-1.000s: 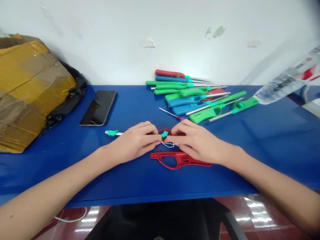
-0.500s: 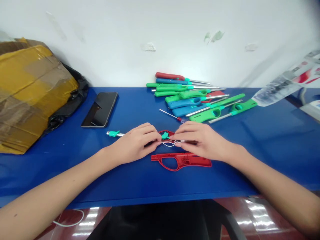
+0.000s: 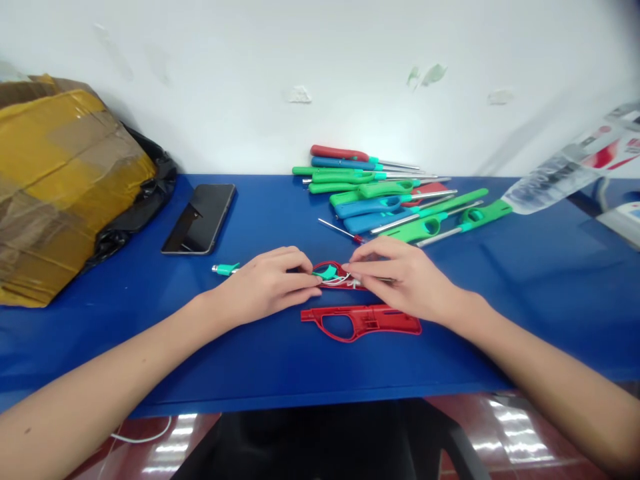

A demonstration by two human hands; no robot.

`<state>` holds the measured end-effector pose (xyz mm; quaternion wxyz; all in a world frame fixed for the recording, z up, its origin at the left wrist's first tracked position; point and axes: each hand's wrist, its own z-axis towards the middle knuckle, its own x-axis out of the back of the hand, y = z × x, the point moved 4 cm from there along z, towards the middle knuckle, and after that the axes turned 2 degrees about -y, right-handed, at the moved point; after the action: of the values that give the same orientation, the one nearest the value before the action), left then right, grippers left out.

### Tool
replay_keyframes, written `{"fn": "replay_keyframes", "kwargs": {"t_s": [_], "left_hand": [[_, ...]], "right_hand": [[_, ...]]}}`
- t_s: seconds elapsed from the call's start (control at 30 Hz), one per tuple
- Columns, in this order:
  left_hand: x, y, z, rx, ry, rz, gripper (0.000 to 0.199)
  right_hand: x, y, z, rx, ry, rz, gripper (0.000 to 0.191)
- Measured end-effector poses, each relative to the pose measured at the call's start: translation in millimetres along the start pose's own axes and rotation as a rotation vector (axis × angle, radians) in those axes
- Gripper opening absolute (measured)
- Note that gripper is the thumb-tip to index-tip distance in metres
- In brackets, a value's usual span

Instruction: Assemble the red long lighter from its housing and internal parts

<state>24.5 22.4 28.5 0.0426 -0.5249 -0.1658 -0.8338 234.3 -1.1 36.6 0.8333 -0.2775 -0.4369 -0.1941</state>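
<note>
Between my hands lies an opened red gas lighter (image 3: 364, 287), its teal trigger (image 3: 329, 273) and thin white wire (image 3: 336, 283) exposed in the half shell. My left hand (image 3: 267, 283) is closed round the lighter's front part. The tube's metal tip with a teal collar (image 3: 227, 269) sticks out to the left of that hand. My right hand (image 3: 407, 275) pinches the white wire at the fingertips, over the handle, which it partly hides. Just nearer to me, the other red half shell (image 3: 387, 321) rests on the table with its inner side up.
Several green, blue and red lighters (image 3: 380, 200) are heaped at the back, beside a screwdriver (image 3: 340, 230). A phone (image 3: 200, 219) and a taped cardboard box (image 3: 65, 180) are on the left. A plastic packet (image 3: 560, 167) is at the right, on the blue table (image 3: 225, 373).
The white wire has shifted up and to the right with my right fingers, and more of the red shell's handle shows. My left hand has barely moved.
</note>
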Motion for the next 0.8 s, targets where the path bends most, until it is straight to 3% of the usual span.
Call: {"fn": "replay_keyframes", "kwargs": {"t_s": [0.17,0.33,0.47,0.7,0.8], "left_hand": [[3.1,3.3,1.9,-0.052,-0.013,0.045,0.019],[2.8,1.9,1.4,-0.045,0.058,0.034,0.016],[0.2,0.0,0.4,-0.045,0.058,0.029,0.014],[-2.0,-6.0,-0.3,0.116,0.139,-0.133,0.009],[-2.0,-5.8,0.1,0.098,0.141,-0.141,0.008]], "right_hand": [[0.0,-0.6,-1.0,0.032,0.015,-0.082,0.019],[2.5,-5.4,-0.6,0.101,0.038,-0.169,0.02],[1.6,-3.9,-0.5,0.08,0.069,-0.117,0.018],[1.9,0.6,-0.1,-0.006,-0.052,-0.01,0.019],[5.1,-1.4,-0.5,0.021,-0.091,-0.032,0.02]]}}
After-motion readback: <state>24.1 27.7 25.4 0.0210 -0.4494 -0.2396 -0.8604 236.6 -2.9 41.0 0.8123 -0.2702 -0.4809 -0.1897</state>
